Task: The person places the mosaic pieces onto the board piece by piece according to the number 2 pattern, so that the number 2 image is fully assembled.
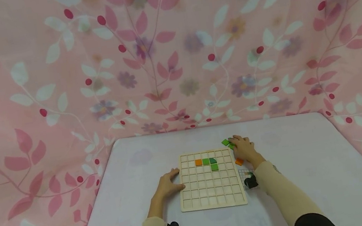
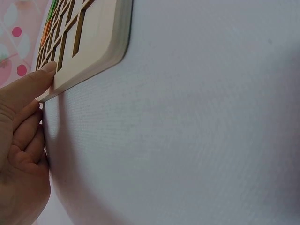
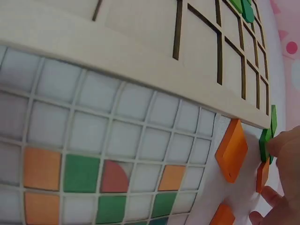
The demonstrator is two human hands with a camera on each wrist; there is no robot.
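Observation:
A pale wooden grid board (image 1: 212,192) lies on the white table, with an orange tile (image 1: 198,162), two green square tiles (image 1: 214,167) and a dark green rounded tile (image 1: 212,160) in its cells. My left hand (image 1: 168,184) rests at the board's left edge, thumb on the rim, index finger extended; its other fingers are curled in the left wrist view. Beyond the board's right edge, my right hand (image 1: 244,148) touches loose green tiles (image 1: 225,142) with its fingertips. In the right wrist view a fingertip meets a green tile (image 3: 265,144); whether the thumb pinches it is hidden.
Loose orange tiles (image 3: 232,150) lie between the right hand and a gridded pattern card (image 3: 84,131) showing orange, green and red shapes. That card sits against the board's right side, partly behind the right wrist's black camera (image 1: 250,181). Pink floral cloth (image 1: 174,70) hangs behind the table.

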